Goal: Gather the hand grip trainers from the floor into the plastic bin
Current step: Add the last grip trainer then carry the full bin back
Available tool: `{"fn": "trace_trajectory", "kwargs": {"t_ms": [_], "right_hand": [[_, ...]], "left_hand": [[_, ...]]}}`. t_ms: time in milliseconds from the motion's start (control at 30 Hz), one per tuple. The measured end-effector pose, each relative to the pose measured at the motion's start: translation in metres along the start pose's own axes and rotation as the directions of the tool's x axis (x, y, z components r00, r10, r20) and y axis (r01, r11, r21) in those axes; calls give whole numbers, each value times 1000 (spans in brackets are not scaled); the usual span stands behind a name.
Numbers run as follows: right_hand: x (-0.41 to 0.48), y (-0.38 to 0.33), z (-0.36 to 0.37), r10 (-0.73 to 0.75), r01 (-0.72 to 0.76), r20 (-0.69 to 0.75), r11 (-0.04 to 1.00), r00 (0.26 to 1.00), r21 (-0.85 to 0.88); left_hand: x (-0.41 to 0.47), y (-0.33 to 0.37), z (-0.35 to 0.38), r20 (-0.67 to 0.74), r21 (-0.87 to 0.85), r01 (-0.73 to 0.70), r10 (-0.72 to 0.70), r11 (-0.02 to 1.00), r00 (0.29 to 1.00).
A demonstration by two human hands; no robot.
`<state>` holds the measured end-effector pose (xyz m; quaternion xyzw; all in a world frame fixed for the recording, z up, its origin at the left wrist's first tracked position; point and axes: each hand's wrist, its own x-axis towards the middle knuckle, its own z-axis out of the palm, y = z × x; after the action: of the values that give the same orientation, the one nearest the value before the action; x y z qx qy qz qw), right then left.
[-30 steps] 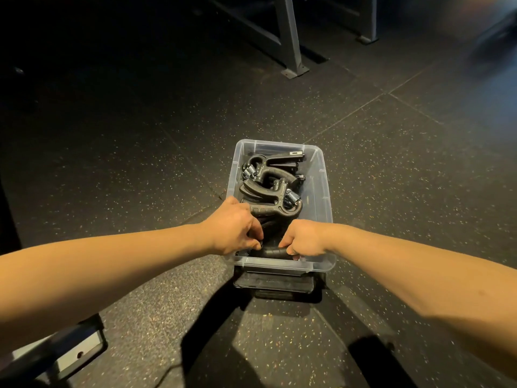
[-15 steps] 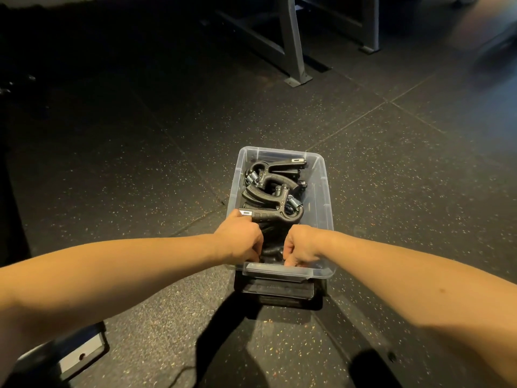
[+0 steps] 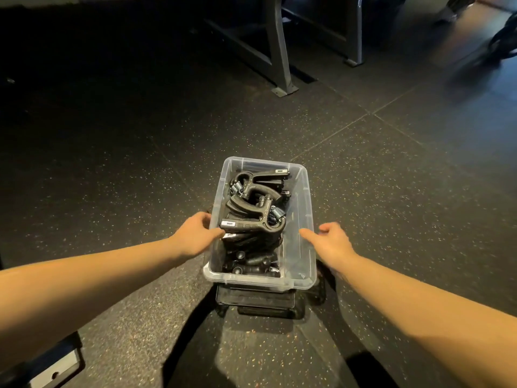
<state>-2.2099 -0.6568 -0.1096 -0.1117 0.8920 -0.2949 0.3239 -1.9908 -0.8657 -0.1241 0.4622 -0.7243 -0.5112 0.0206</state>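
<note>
At the near left corner we see a pale plate with a hole (image 3: 54,371) lying on the dark speckled floor (image 3: 112,177); it is cut off by the frame edge and we cannot tell what it belongs to. Moving right, our left hand (image 3: 193,236) reaches in from the near left and rests against the left wall of the clear plastic bin (image 3: 303,219); its fingers are loosely spread, the thumb over the left rim, pointing toward a trainer handle, the other fingers curled round the outside of the wall; they clamp nothing that we can make out. The bin stands on the floor at the middle of the scene, its long side running near to far; a flat dark object (image 3: 256,299) shows just beneath its near end. The black hand grip trainers (image 3: 253,208) lie piled inside the bin, mostly against its left half, their handles crossing and their steel springs showing; the near end holds more of them, lower down, in shadow. We see no trainer on the floor around the bin. Our right hand (image 3: 328,242) sits at the bin's right wall, fingers relaxed and parted, the thumb extended over the rim; whether it touches the plastic we cannot tell; it holds nothing. Far beyond, grey metal frame legs (image 3: 279,60) stand on the floor.
</note>
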Motion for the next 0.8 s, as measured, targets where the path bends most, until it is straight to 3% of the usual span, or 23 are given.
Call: {"fn": "trace_trajectory", "kwargs": {"t_ms": [67, 167, 300, 500, 800], "right_hand": [[7, -2, 7, 117, -172, 230, 956, 966, 236], [12, -8, 14, 104, -211, 284, 902, 953, 376], [3, -22, 19, 150, -214, 184, 886, 971, 411], [-58, -70, -10, 185, -248, 190, 885, 964, 395], [-237, -223, -129, 204, -289, 292, 913, 934, 287]], "left_hand": [[5, 3, 2, 65, -133, 75, -67, 988, 996], [10, 11, 1, 116, -193, 113, -92, 975, 989], [13, 16, -8, 198, -283, 197, -144, 938, 970], [-34, 34, -40, 213, -427, 351, -285, 833, 935], [-216, 172, -169, 144, -589, 471, -488, 657, 861]]}}
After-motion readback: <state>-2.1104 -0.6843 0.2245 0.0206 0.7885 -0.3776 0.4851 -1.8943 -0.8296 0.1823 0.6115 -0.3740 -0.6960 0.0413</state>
